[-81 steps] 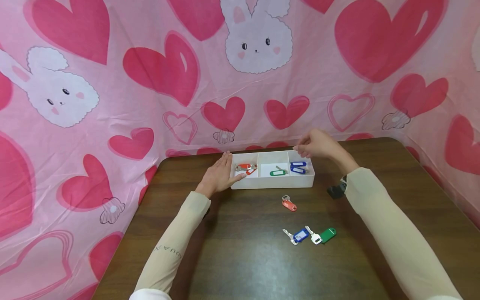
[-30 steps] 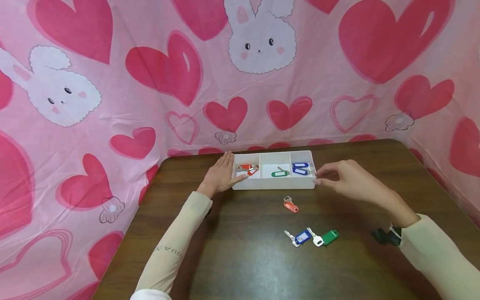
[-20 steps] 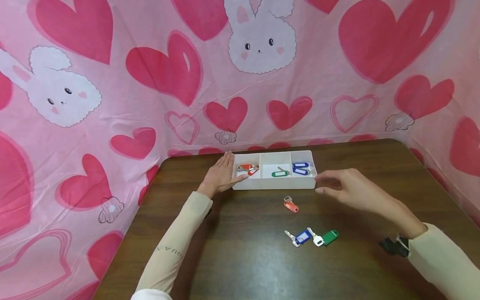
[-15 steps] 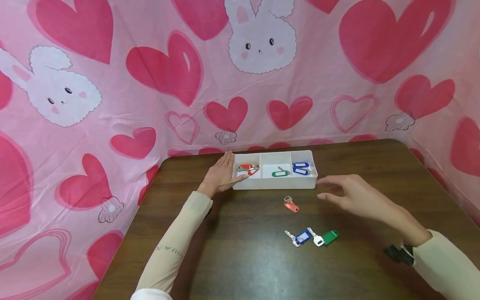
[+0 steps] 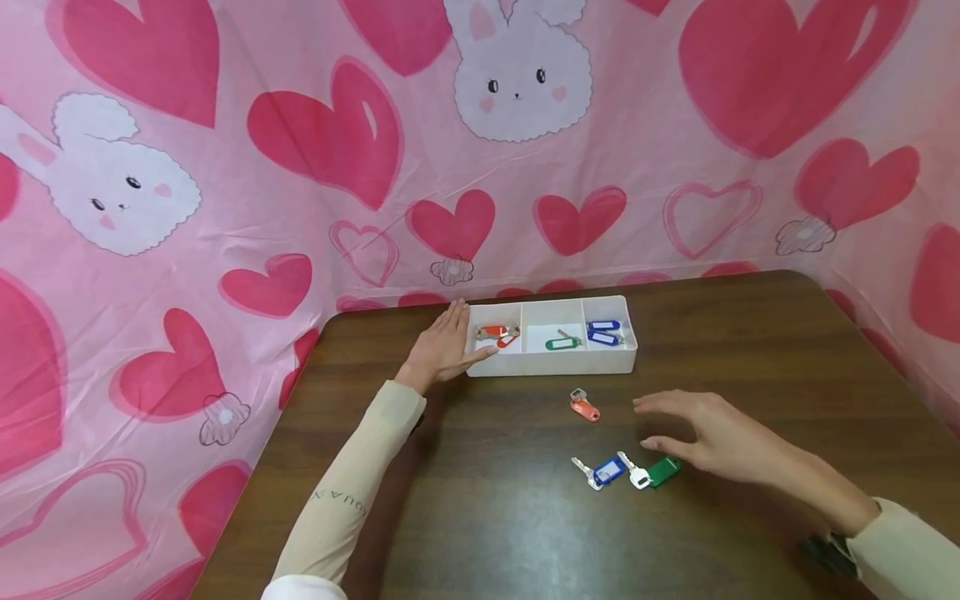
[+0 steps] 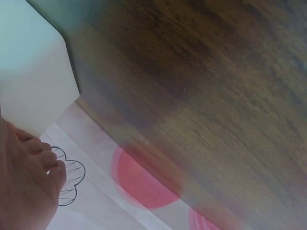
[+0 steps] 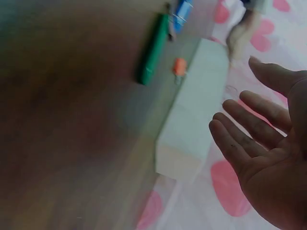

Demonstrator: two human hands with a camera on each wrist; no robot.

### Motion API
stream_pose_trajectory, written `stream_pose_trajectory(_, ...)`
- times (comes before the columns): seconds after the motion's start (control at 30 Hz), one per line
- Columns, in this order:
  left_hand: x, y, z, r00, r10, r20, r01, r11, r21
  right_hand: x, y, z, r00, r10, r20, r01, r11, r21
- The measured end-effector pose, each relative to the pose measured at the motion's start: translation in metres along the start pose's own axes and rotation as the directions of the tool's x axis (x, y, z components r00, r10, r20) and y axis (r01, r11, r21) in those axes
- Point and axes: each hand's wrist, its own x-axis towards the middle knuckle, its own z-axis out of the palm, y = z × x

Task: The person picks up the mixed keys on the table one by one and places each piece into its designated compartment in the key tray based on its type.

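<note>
Head view: green tag (image 5: 664, 472), long axis diagonal, key blade (image 5: 627, 462) up-left

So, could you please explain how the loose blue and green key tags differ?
The blue tag shows a white label; the green tag shows plain green. The green tag is nearer the right hand than the blue tag. Both lie on the table with keys.

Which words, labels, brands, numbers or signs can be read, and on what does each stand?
Left sleeve: dark letters, apparently including "X"; whole word unclear.
Blue key tag on the table: label too small to read.
Key tags in the white tray: labels too small.
Nothing else legible.
</note>
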Motion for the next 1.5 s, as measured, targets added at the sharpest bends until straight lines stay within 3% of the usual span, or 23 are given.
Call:
stream_pose_trajectory(0.2,0.001,0.002,0.000,1.000,0.003,-0.003,-0.003,1.000,0.006,-0.012,0.005,0.010,0.988,-0.039,0.152,0.037,0.999,0.016)
stream_pose_trajectory(0.47,-0.001,0.001,-0.002,1.000,0.000,0.003,0.000,1.000,0.015,-0.020,0.005,0.022,0.970,-0.099,0.224,0.096,0.995,0.027)
stream_pose_trajectory(1.03,-0.002,0.001,-0.002,1.000,0.007,-0.002,-0.007,1.000,0.029,-0.014,0.010,0.033,0.940,-0.181,0.291,0.169,0.983,0.067)
stream_pose_trajectory(1.27,-0.002,0.000,-0.001,1.000,0.007,0.003,-0.007,1.000,0.021,-0.014,0.011,0.034,0.945,-0.220,0.243,0.226,0.974,0.002)
stream_pose_trajectory(1.5,-0.002,-0.001,0.000,1.000,0.012,-0.001,-0.012,1.000,0.015,-0.012,0.010,0.032,0.952,-0.191,0.238,0.211,0.976,-0.061)
